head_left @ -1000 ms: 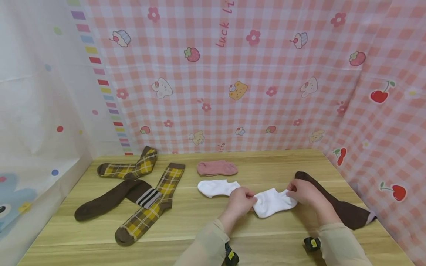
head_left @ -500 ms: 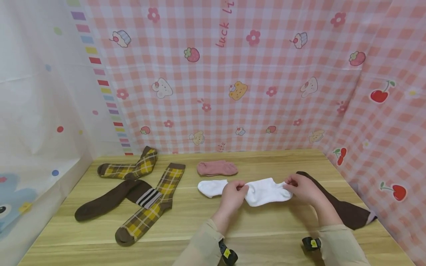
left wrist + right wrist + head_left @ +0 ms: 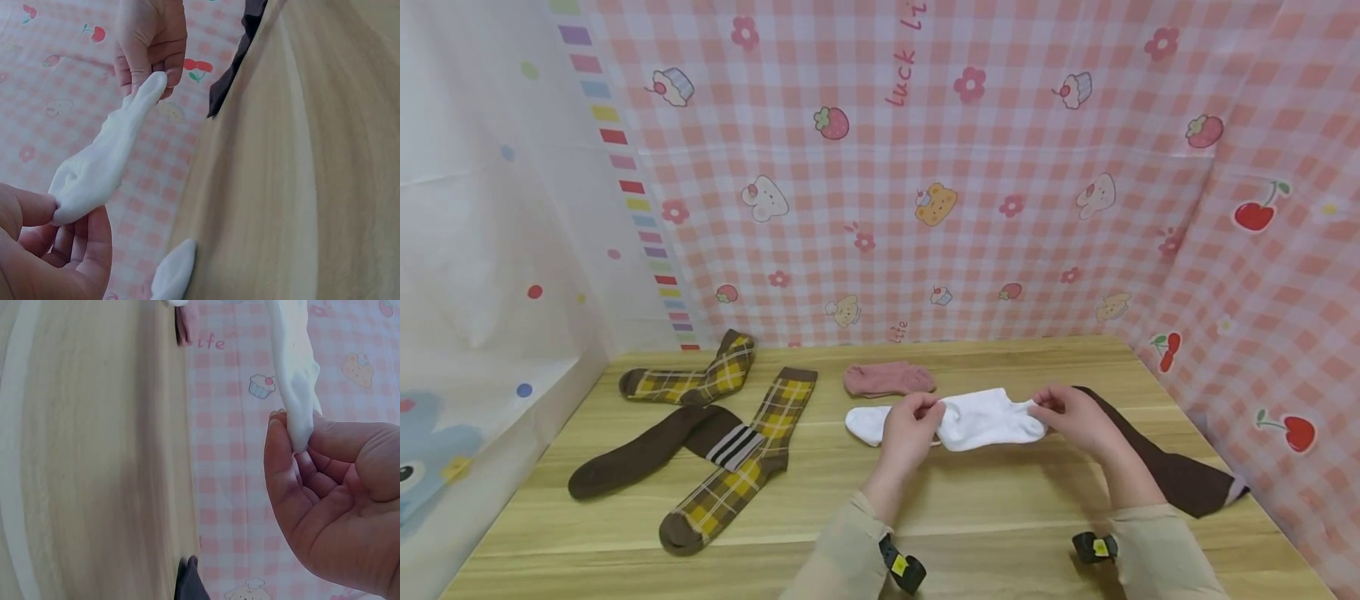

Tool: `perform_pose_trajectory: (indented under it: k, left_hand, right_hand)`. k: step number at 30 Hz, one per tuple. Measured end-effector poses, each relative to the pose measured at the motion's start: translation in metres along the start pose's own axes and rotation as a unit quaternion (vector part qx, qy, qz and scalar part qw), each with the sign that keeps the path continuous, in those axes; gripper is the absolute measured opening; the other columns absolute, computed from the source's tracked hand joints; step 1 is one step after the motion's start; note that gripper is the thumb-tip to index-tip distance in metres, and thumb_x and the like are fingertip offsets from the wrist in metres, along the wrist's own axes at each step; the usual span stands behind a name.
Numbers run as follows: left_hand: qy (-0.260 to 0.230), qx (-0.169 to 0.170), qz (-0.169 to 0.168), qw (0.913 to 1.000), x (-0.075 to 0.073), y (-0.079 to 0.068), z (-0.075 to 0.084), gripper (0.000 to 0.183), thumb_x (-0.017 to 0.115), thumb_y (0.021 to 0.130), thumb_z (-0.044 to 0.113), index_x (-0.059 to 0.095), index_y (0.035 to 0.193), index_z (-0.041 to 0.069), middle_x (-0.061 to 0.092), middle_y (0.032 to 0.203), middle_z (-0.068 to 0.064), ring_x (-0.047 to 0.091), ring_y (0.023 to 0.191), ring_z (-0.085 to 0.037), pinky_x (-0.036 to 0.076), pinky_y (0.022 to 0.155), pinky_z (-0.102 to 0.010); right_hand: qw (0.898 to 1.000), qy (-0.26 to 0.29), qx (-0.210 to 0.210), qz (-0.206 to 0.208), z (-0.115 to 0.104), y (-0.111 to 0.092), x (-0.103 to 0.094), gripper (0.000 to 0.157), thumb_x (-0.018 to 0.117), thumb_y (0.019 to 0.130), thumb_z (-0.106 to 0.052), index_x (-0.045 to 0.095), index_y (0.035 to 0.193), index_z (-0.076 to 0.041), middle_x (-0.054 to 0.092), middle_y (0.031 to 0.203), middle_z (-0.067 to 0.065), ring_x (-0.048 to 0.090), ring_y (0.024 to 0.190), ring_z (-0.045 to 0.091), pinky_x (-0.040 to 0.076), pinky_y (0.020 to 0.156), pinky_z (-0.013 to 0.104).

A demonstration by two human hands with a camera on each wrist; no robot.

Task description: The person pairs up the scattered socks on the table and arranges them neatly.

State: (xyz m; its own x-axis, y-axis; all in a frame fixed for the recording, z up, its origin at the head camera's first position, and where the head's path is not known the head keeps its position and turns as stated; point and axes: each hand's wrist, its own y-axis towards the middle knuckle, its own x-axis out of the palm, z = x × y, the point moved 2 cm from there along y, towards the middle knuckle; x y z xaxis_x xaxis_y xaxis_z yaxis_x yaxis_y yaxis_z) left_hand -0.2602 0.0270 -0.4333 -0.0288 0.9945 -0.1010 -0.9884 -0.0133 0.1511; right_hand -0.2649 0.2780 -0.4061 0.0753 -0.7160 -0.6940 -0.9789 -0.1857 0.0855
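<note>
Pinching a white sock (image 3: 988, 422) by both ends above the bench (image 3: 1000, 546), nearer its right edge, left hand (image 3: 907, 432) and right hand (image 3: 1075, 421) seem to straighten it, which likely needs gentle pulling next.

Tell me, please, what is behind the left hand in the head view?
Behind the left hand, a white sock lies on the table. Its left end shows; its middle is covered by the hand.
</note>
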Motion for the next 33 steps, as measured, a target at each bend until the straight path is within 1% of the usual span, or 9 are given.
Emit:
perform_pose_trajectory:
  k: [4,10,17,22,26,30,33]
  left_hand:
    - [-0.001,0.011,0.01,0.9999,-0.007,0.001,0.004,0.012,0.066,0.094,0.007,0.071,0.099,-0.004,0.065,0.083,-0.006,0.057,0.073,-0.009,0.056,0.06,-0.025]
    - [0.011,0.023,0.017,0.9995,-0.018,0.006,0.008,0.012,0.065,0.094,0.006,0.071,0.098,-0.003,0.065,0.083,-0.006,0.057,0.071,-0.009,0.056,0.058,-0.024]
    - [0.008,0.023,0.026,0.9994,-0.032,0.01,0.009,0.012,0.066,0.094,0.006,0.072,0.098,-0.004,0.066,0.084,-0.007,0.057,0.071,-0.009,0.056,0.057,-0.025]
    - [0.031,0.022,0.043,0.9983,-0.042,0.012,0.009,0.012,0.066,0.094,0.007,0.073,0.099,-0.002,0.067,0.087,-0.009,0.058,0.076,-0.011,0.054,0.059,-0.023]
    - [0.053,0.021,0.054,0.9969,-0.05,0.015,0.008,0.012,0.067,0.093,0.008,0.074,0.098,-0.001,0.067,0.09,-0.009,0.059,0.08,-0.014,0.053,0.063,-0.022]
    - [0.074,0.036,0.064,0.9945,-0.058,0.016,0.005,0.011,0.069,0.092,0.009,0.074,0.096,0.0,0.068,0.089,-0.008,0.059,0.081,-0.014,0.052,0.067,-0.024]
    - [0.086,0.045,0.07,0.9928,-0.064,0.016,0.003,0.011,0.07,0.091,0.008,0.075,0.094,-0.001,0.068,0.087,-0.008,0.058,0.08,-0.014,0.051,0.068,-0.025]
  right_hand:
    - [1.0,0.012,-0.001,0.005,-0.008,0.002,0.004,0.016,0.064,0.096,-0.01,0.062,0.102,0.006,0.061,0.087,0.008,0.053,0.077,0.018,0.05,0.064,0.028]
    - [0.999,0.047,0.0,0.0,-0.012,0.009,0.012,0.015,0.064,0.096,-0.007,0.061,0.102,0.007,0.061,0.087,0.009,0.056,0.077,0.018,0.056,0.07,0.04]
    - [0.997,0.072,-0.013,-0.006,-0.017,0.016,0.021,0.015,0.064,0.096,-0.006,0.061,0.102,0.008,0.062,0.087,0.009,0.057,0.077,0.018,0.057,0.071,0.041]
    - [0.995,0.091,-0.024,-0.015,-0.022,0.02,0.029,0.014,0.063,0.096,-0.005,0.06,0.102,0.008,0.062,0.087,0.009,0.058,0.077,0.018,0.057,0.072,0.044]
    - [0.994,0.101,-0.034,-0.023,-0.025,0.023,0.036,0.013,0.062,0.096,-0.003,0.06,0.101,0.008,0.061,0.086,0.01,0.058,0.076,0.016,0.057,0.072,0.046]
    - [0.993,0.108,-0.042,-0.027,-0.03,0.025,0.044,0.013,0.064,0.094,-0.002,0.06,0.1,0.009,0.061,0.086,0.01,0.058,0.076,0.015,0.058,0.071,0.043]
    - [0.993,0.106,-0.048,-0.03,-0.034,0.027,0.049,0.014,0.065,0.093,-0.002,0.06,0.099,0.009,0.061,0.085,0.01,0.057,0.075,0.014,0.057,0.067,0.035]
